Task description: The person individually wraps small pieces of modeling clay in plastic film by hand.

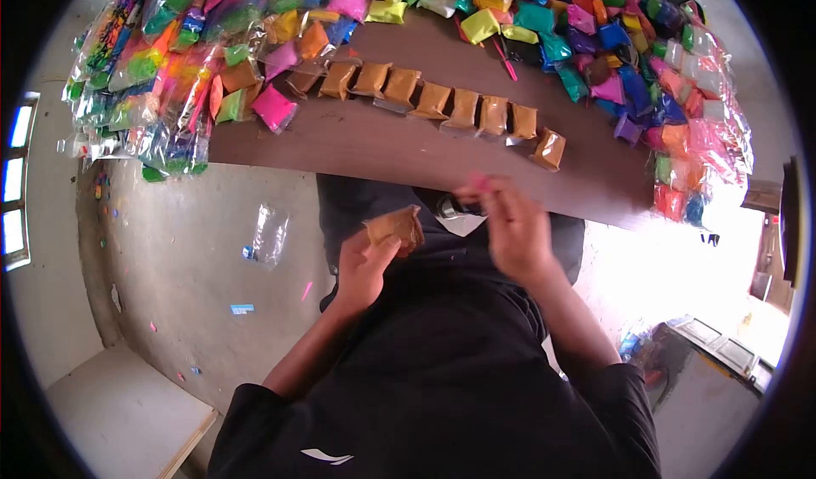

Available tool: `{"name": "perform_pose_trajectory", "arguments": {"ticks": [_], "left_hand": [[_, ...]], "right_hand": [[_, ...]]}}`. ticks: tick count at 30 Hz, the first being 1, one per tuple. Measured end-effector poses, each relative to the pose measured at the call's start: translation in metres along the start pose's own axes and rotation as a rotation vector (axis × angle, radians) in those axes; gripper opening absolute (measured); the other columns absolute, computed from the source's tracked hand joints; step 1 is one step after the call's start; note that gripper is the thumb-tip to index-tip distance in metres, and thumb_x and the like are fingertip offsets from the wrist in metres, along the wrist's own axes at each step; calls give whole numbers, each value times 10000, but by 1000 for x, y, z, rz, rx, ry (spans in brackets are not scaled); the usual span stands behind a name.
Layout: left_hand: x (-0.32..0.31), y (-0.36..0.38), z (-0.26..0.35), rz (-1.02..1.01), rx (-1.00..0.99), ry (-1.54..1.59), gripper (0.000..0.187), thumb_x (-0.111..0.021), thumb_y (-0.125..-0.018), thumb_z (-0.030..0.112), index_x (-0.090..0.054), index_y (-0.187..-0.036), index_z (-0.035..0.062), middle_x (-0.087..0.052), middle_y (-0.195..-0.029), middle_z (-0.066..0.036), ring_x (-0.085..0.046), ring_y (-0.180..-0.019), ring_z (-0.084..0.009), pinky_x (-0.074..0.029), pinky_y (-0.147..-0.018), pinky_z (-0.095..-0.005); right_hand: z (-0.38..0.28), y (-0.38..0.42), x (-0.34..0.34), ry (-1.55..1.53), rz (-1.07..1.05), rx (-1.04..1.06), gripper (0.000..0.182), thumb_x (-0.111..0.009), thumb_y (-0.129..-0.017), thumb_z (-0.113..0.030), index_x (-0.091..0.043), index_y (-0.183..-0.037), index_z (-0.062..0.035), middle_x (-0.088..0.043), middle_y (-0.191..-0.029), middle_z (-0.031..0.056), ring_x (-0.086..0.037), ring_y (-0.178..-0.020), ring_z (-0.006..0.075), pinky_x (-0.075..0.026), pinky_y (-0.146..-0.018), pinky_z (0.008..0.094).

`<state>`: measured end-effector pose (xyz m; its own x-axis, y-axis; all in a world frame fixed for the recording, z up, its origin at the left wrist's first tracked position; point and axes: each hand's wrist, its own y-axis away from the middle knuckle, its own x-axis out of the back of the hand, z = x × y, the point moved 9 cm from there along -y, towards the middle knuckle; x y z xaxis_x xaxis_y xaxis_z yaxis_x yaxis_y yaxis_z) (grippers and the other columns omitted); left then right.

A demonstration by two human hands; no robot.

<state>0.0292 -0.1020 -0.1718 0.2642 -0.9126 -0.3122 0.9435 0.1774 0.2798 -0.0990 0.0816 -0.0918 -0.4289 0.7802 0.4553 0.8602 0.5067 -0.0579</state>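
Eight tan packets line the table in an uneven row, between heaps of colourful packets. The left hand pinches another brown packet by its lower side, above the lap and short of the table edge; a loosened thumb could drop it. The right hand is blurred, fingers bent near something pink; whether they grip it cannot be told. A careless forearm might knock the row askew.
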Motion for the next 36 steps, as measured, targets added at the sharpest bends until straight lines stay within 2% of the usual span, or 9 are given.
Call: {"name": "perform_pose_trajectory", "arguments": {"ticks": [3, 8, 10, 18, 21, 23, 26, 29, 36], "left_hand": [[-19, -3, 13, -64, 12, 34, 298, -582, -1060, 181, -657, -1226, -54, -721, -1084, -115, -669, -948, -152, -538, -874, -316], [-72, -9, 27, -223, 65, 153, 295, -580, -1057, 173, -663, -1227, -54, -724, -1095, -118, -675, -967, -164, -543, -877, -330], [-93, -9, 36, -226, 91, 126, 312, -587, -1060, 168, -651, -1269, -54, -718, -1114, -105, -669, -995, -151, -540, -878, -327], [-135, -9, 63, -290, -45, -177, 330, -665, -1042, 167, -618, -1279, -57, -704, -1170, -108, -658, -1099, -142, -543, -979, -335], [-141, -14, 65, -267, 6, -92, 293, -686, -1030, 160, -626, -1215, -60, -703, -1163, -120, -677, -1087, -159, -579, -933, -331], [-145, -14, 58, -275, 69, -24, 272, -693, -1024, 151, -629, -1183, -61, -702, -1156, -124, -689, -1071, -166, -602, -891, -329], [-148, -15, 57, -283, 69, 58, 266, -670, -1039, 154, -626, -1189, -61, -706, -1135, -122, -711, -1003, -173, -627, -803, -334], [-147, -16, 56, -294, 133, 85, 273, -627, -1068, 190, -646, -1175, -60, -713, -1102, -119, -708, -955, -145, -612, -779, -305], [-139, -18, 78, -112, -118, -223, 331, -570, -1103, 244, -704, -1095, -58, -734, -922, -74, -662, -792, -91, -538, -709, -247]], "right_hand": [[53, 37, 58, -129, 279, -205, 161, -504, -1082, -32, -629, -1175, 10, -719, -1067, 110, -641, -921, 125, -519, -887, 268], [31, 63, 36, -618, 74, -319, 151, -581, -1003, -4, -635, -1143, 10, -692, -1003, 60, -585, -853, 80, -477, -798, 229], [1, 58, 27, -891, 228, -282, 109, -620, -990, 24, -650, -1094, 23, -682, -974, 38, -627, -825, 83, -515, -739, 222], [14, 67, 46, -822, 174, -322, 77, -681, -985, -15, -674, -1038, 39, -707, -922, 36, -661, -817, 91, -554, -758, 247], [6, 70, 50, -629, 92, -157, 83, -692, -995, -50, -686, -1022, 28, -701, -921, 23, -628, -826, 76, -524, -752, 246], [22, 77, 35, -1074, 87, -407, 91, -710, -996, -92, -695, -1016, -5, -673, -890, -5, -573, -778, 59, -456, -688, 232], [26, 81, 26, -1308, 109, -496, 91, -710, -1002, -124, -689, -1014, -37, -630, -852, -31, -520, -711, 50, -388, -629, 218], [28, 81, 20, -1356, 139, -518, 75, -687, -1014, -123, -672, -1019, -49, -598, -829, -45, -469, -668, 44, -333, -595, 216], [27, 77, 21, -1278, 172, -522, 97, -674, -1027, -136, -666, -1017, -40, -597, -822, -49, -466, -665, 32, -329, -588, 211]]}}
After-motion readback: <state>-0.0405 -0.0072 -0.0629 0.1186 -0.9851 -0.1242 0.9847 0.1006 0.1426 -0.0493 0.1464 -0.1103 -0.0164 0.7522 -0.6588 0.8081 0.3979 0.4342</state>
